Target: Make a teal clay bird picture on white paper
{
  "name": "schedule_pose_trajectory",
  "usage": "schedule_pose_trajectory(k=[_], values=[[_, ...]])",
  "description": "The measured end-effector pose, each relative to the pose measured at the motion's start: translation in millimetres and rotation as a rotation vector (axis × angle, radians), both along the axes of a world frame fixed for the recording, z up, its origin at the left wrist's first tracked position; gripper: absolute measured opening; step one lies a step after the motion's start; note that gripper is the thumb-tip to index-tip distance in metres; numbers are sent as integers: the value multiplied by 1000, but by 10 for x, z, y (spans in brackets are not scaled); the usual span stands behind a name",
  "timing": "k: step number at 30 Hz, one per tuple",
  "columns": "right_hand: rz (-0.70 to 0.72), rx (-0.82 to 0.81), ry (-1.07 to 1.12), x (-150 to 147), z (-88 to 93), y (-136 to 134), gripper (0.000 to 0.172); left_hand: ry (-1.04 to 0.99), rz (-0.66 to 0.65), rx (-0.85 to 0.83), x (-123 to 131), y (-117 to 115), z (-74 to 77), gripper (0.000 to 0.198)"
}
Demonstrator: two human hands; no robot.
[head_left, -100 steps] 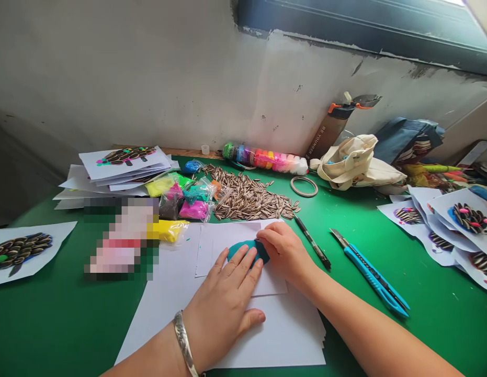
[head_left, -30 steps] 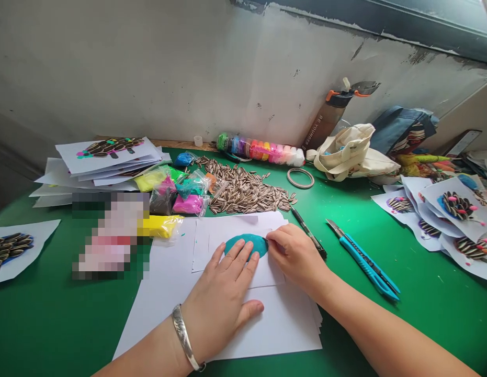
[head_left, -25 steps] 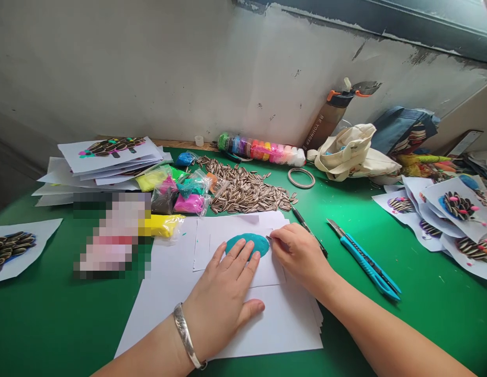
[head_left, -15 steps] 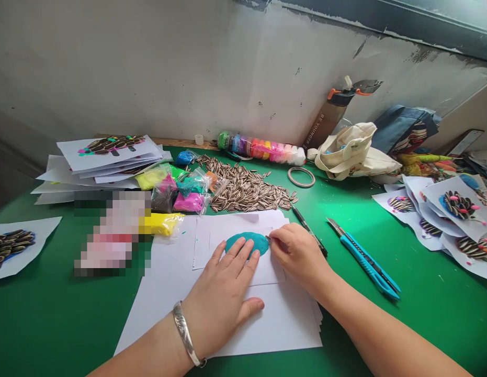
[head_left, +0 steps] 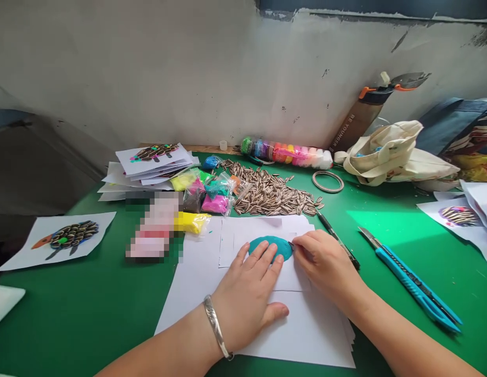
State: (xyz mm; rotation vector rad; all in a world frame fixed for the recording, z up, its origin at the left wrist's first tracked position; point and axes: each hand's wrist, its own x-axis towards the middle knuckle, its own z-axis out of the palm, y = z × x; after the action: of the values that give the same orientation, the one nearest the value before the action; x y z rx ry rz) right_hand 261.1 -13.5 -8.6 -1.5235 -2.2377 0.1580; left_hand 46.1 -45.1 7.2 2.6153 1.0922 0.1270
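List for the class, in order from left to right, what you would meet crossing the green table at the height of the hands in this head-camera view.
Sunflower-seed collage on paper → yellow clay in a plastic bag → teal clay → right hand → blue utility knife

Green counter (head_left: 70, 314) carries a white paper stack (head_left: 306, 335) front-centre, with a sunflower seed pile (head_left: 272, 193) just behind it. Black pen (head_left: 337, 241) and blue utility knife (head_left: 411, 283) lie right of the stack, seed-art sheet (head_left: 66, 241) left. Along the back: row of clay tubs (head_left: 286, 153), tan ring (head_left: 327, 181), canvas tote (head_left: 396, 154).
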Motion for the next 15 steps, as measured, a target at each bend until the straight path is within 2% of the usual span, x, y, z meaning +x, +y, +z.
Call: schedule_pose_trajectory(k=[6,11,15], values=[[24,-9,71,50,12,18,20,-18,-4,7,-5,5,11,65],[95,-99,219,128,-17,56,19,-7,-10,19,-18,5,26,66],[89,-140,276,157,-59,70,14,19,-22,8,-32,-10,47,66]])
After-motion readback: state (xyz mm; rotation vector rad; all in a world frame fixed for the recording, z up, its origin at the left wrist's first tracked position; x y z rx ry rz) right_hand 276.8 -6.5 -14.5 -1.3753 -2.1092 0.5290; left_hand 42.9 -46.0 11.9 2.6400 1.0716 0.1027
